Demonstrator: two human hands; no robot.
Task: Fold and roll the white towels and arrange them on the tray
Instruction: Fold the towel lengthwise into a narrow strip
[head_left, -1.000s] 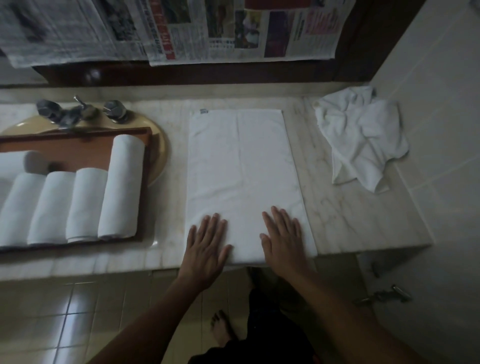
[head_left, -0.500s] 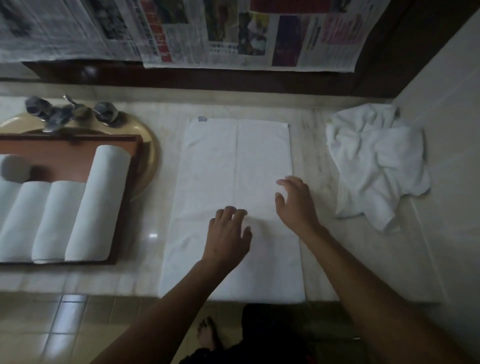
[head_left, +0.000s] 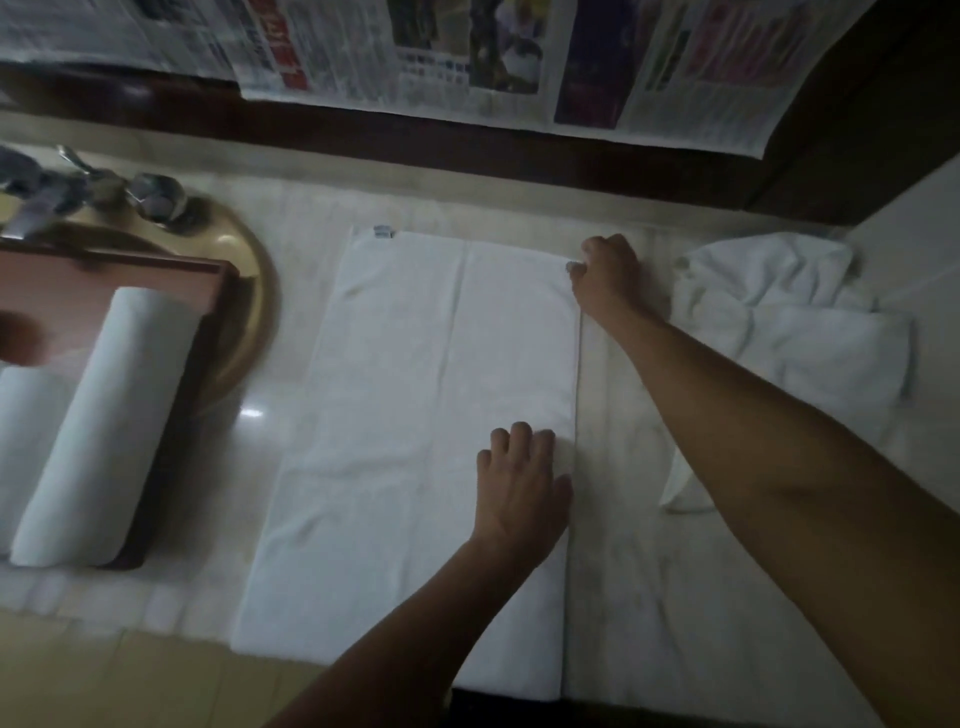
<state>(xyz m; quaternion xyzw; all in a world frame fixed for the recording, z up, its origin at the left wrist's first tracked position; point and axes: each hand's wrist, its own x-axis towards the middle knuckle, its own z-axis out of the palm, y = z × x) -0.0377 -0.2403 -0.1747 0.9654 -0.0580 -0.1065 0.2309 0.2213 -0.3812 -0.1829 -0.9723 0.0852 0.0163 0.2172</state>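
1. Works at a pale marble tabletop (head_left: 623, 571), with a flat white rectangular towel (head_left: 415, 415) spread lengthwise across its middle and reaching the front edge.
2. Rests the left hand (head_left: 519, 488) palm-down on that towel, close to its right edge and about halfway along, fingers relaxed, close together and gripping nothing.
3. Reaches the right hand (head_left: 608, 275) to the towel's far right corner and pinches it there, fingers curled tight on the cloth.
4. Has a crumpled white towel (head_left: 789, 322) heaped on the tabletop to the right, apart from the flat one and partly behind the right forearm.
5. Has a brown wooden tray (head_left: 182, 275) on the left, set over a round golden-beige sink basin (head_left: 249, 312), with a rolled white towel (head_left: 104, 426) along the tray's right side and a second white roll (head_left: 26, 441) just beside it, cut off by the frame edge.
6. Faces a blurred metal tap (head_left: 41, 197) behind the basin and newspaper sheets (head_left: 519, 52) hanging along the far wall.
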